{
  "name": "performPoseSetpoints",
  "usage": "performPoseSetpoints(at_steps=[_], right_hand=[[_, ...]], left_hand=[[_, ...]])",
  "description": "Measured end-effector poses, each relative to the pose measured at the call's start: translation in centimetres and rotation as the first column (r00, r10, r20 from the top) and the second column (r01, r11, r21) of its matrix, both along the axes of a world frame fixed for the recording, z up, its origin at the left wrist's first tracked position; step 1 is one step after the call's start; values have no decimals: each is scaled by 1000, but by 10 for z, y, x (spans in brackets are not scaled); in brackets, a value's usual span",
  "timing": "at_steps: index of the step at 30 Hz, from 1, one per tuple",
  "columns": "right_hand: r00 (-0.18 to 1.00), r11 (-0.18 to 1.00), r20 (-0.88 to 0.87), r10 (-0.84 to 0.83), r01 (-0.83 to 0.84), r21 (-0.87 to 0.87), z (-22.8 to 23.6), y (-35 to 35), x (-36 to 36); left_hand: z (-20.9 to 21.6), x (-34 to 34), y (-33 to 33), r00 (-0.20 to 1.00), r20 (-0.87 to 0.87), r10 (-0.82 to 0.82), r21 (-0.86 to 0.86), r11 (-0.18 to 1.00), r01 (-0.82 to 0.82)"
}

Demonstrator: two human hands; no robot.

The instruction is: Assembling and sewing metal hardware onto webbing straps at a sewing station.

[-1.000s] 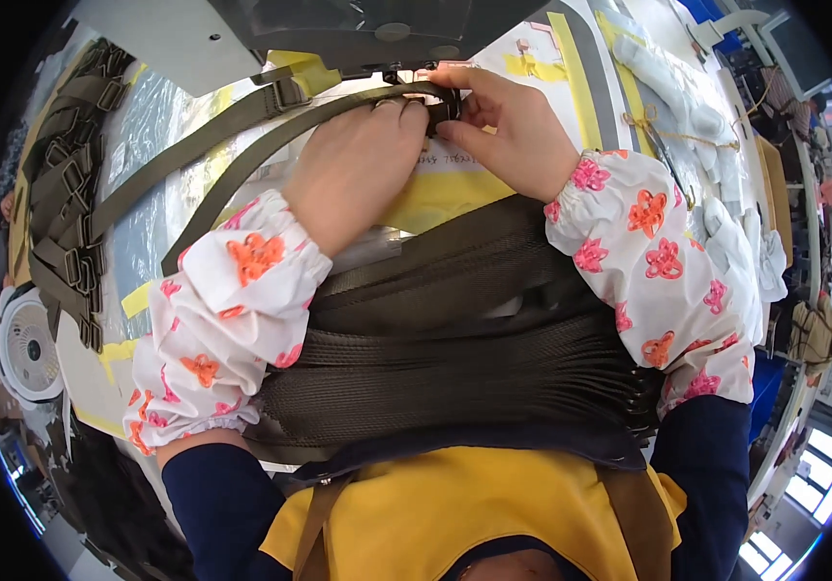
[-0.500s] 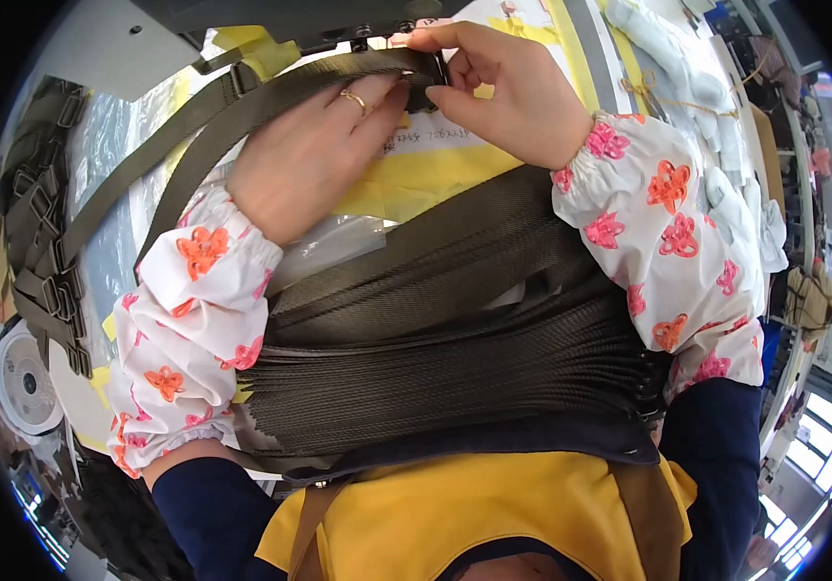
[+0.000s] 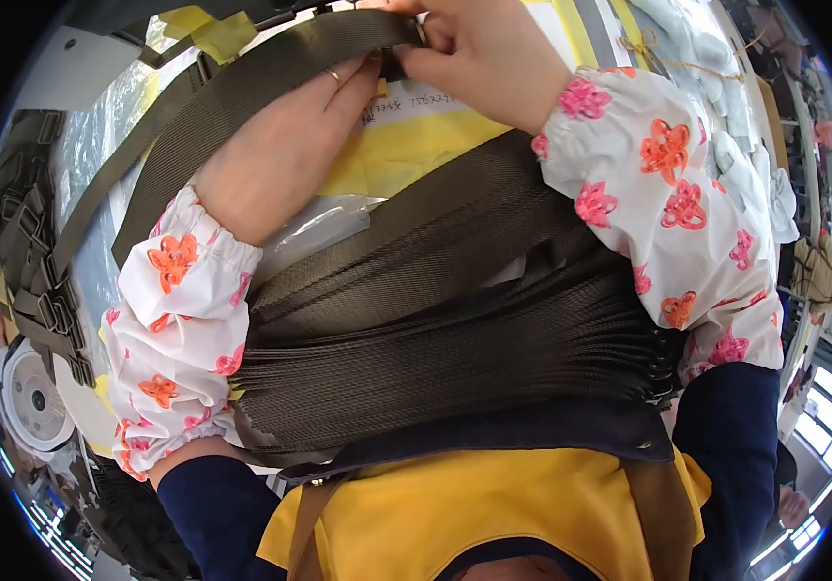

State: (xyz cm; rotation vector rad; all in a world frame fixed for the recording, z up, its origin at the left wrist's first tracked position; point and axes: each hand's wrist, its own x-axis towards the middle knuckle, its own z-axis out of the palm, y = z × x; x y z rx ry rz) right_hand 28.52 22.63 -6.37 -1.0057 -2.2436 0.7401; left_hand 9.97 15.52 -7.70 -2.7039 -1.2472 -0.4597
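A dark olive webbing strap (image 3: 242,82) arches across the upper left of the work surface. Its far end lies between my two hands, below the black machine part at the top edge. My left hand (image 3: 285,145), with a ring on one finger, reaches under the strap with its fingers together on it. My right hand (image 3: 493,63) pinches the strap's end between thumb and fingers; a small dark piece at that end is mostly hidden. Closer to me, a thick stack of folded olive webbing (image 3: 435,358) lies across my lap area, with looser bands (image 3: 406,252) on top.
Several straps with metal buckles (image 3: 38,232) hang along the left edge. Below them is a white round device (image 3: 36,397). Pale gloves (image 3: 726,155) lie at the right. Yellow tape (image 3: 406,155) and clear plastic (image 3: 324,228) cover the surface; a grey machine housing (image 3: 77,73) stands upper left.
Both hands and the strap's end appear higher in view, nearer the top edge. The right thumb and fingers have closed onto the strap's end. The whole view has shifted slightly.
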Motion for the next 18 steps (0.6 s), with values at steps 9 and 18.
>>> performPoseSetpoints(at_steps=[9,18], right_hand=[[1000,1000,-22,5,-4,23,3,4,2],[996,985,-31,80,-74,153,2,-1,0]], left_hand=[[-1,-1,7,993,106,-58,-104,992,69],[-2,1,15,981,184,-65,-92,992,83]])
